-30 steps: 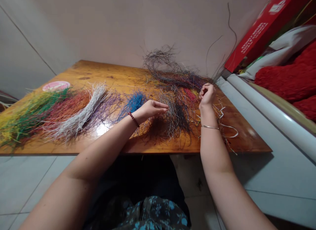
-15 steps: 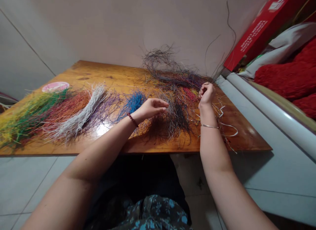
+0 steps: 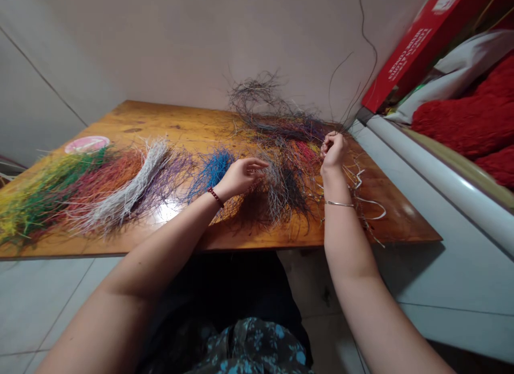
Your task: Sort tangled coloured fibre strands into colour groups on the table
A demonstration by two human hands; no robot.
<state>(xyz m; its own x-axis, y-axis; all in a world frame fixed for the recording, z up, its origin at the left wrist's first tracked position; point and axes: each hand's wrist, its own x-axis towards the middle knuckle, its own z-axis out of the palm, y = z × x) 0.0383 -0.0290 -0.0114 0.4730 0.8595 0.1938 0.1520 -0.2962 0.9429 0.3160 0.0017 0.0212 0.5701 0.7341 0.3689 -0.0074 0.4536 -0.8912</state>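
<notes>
My left hand (image 3: pixel 243 177) hovers between the blue strands (image 3: pixel 216 169) and the grey strands (image 3: pixel 276 189), its fingers apart and nothing visible in them. At the right, my right hand (image 3: pixel 334 150) is closed with its fingers curled, beside red and yellow strands (image 3: pixel 304 151). Thin dark wiry strands (image 3: pixel 363 84) rise from around its fingers against the wall. Behind both hands lies a tangled dark bundle (image 3: pixel 261 109) at the table's back edge.
Yellow, green and red-orange strands lie at the left, with a white bundle (image 3: pixel 138 186) and purple strands (image 3: pixel 172 176). A pink oval (image 3: pixel 87 144) is behind them. White string (image 3: pixel 371 205) lies right. A red box (image 3: pixel 409 52) and red material (image 3: pixel 466 127) stand beyond the table (image 3: pixel 152 119).
The view has shifted slightly. My left hand's thumb and fingers look a little more curved; my right hand remains closed by the dark strands.
</notes>
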